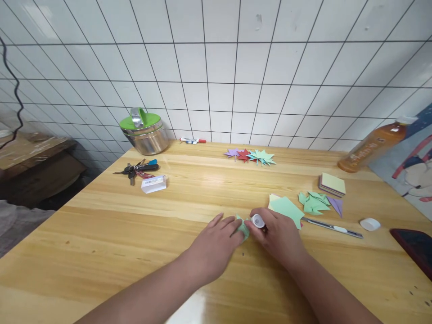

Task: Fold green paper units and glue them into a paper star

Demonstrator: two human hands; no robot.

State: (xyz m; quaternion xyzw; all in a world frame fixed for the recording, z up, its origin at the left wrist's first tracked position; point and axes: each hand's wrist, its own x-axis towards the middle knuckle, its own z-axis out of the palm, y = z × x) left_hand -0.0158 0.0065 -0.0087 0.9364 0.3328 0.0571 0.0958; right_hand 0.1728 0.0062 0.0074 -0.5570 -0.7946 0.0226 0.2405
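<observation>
Pinching green paper (243, 227), left hand (216, 240); right hand (278, 234) grips glue stick (258, 221); paper pile (286, 209) beside.

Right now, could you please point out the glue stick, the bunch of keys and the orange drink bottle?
glue stick (258, 221), head view, its white round end.
bunch of keys (137, 169), head view, the dark key heads.
orange drink bottle (374, 146), head view, its labelled body.

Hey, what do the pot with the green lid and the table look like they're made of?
The pot looks like polished stainless steel: it mirrors its surroundings. Its green lid seems glossy plastic with a shiny metal handle. The table appears to be light wood with visible grain and a lacquered sheen, though it might be laminate.
</observation>
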